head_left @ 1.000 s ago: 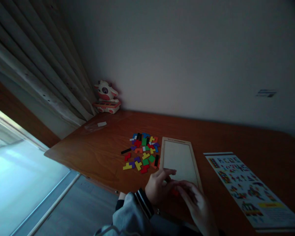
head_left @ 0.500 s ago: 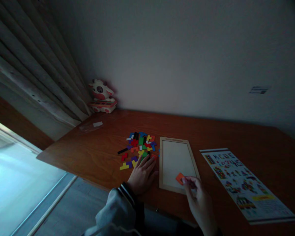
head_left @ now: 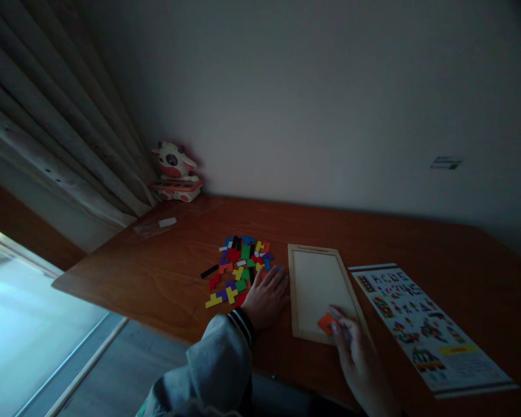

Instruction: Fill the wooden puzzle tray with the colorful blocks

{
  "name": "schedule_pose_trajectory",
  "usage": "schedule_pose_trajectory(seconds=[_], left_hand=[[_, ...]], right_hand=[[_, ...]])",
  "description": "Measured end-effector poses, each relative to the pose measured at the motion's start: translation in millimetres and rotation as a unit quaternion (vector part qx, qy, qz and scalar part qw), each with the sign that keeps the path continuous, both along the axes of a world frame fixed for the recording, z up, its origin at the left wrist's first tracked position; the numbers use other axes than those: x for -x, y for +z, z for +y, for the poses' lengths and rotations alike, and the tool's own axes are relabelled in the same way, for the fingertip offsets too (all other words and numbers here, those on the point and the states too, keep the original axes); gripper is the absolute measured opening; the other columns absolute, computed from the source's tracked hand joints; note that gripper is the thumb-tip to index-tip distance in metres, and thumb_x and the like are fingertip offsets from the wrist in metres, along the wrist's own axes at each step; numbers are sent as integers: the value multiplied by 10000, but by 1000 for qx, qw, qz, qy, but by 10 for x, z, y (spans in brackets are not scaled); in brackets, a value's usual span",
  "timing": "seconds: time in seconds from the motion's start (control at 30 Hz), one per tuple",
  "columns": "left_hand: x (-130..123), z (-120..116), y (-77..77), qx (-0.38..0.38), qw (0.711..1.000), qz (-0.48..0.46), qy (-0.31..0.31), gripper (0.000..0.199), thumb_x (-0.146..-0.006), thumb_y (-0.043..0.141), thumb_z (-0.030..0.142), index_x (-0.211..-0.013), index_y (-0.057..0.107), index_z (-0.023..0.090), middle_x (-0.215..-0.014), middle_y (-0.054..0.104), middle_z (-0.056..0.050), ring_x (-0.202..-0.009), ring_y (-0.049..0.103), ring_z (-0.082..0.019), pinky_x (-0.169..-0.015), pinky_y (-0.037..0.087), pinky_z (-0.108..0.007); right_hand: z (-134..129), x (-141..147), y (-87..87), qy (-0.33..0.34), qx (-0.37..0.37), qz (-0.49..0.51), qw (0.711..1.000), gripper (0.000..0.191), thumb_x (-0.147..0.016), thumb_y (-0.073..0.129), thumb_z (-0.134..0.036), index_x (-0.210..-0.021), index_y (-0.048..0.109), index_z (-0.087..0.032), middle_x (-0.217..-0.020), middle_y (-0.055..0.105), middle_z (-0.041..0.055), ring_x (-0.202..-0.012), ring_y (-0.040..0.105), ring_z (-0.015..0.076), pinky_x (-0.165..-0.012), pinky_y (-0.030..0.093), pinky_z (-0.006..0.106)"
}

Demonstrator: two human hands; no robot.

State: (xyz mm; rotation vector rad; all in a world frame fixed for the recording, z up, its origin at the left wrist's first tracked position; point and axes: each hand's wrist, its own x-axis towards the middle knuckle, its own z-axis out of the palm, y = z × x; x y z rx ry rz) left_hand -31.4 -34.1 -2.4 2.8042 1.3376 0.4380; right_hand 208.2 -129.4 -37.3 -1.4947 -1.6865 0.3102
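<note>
My left hand (head_left: 265,298) lies flat with its fingers stretched out, at the right edge of a pile of coloured puzzle pieces (head_left: 238,269) and beside the wooden tray. Some pieces are hidden under its fingers. Between the thumb and fingers of my right hand (head_left: 349,341) is an orange puzzle piece (head_left: 326,324), over the near end of the shallow wooden tray (head_left: 291,301). The tray's pale floor shows bare beyond the piece. Whether the piece touches the floor of the tray I cannot tell.
A printed pattern sheet (head_left: 417,318) lies right of the tray. At the back left of the wooden table (head_left: 330,226) sits a cow-shaped toy (head_left: 176,174), with a clear plastic wrapper (head_left: 150,227) near it. Curtains (head_left: 56,116) hang at the left; a wall rises behind.
My left hand has slid right, away from the pile and closer to the tray. The tray has shifted slightly right in view as the camera moved. My right hand still holds the orange piece.
</note>
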Motion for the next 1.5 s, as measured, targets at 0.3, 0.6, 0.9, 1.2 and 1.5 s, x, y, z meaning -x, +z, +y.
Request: schedule_pose_trajectory(seconds=[0.3,0.6,0.9,1.2,1.5], left_hand=[[235,183,-45,27,1000,-8,15,474,-1033,339,445,-1423,471,210,-1531,431,-79,-1446,341,-267,-1204,219,-538],[1008,57,139,20,996,13,90,547,-1010,386,500,-1505,357,267,-1591,320,-69,-1473,276,-298,-1184,259,-572],[1494,-426,-124,-9,969,-4,248,859,-872,519,680,-1538,293,187,-1590,266,-201,-1464,250,-400,-1140,252,-656],[1336,-192,-39,-14,970,-66,233,526,-977,475,480,-1431,470,215,-1485,485,-112,-1412,387,-311,-1172,257,-608],[1300,-219,-39,-47,977,-112,178,297,-991,491,323,-1238,634,240,-1310,639,-73,-1254,558,-258,-1114,406,-519]], right_hand=[[-17,18,-33,-40,-30,-34,998,308,-1010,377,-464,-1113,545,-227,-1249,668,122,-1172,639,249,-923,565,415],[72,513,25,-64,-79,-73,992,319,-1010,363,-465,-1064,547,-210,-1172,687,171,-1080,675,296,-849,576,464],[293,169,146,-6,-80,-106,991,300,-977,472,-493,-1087,609,-250,-1026,737,59,-909,715,233,-793,572,386],[283,273,216,55,-148,-106,982,214,-972,530,-385,-1074,641,-234,-961,734,38,-836,716,173,-750,573,287],[289,276,204,109,-159,-105,976,142,-946,575,-261,-1068,648,-255,-1000,702,46,-932,693,191,-832,579,333]])
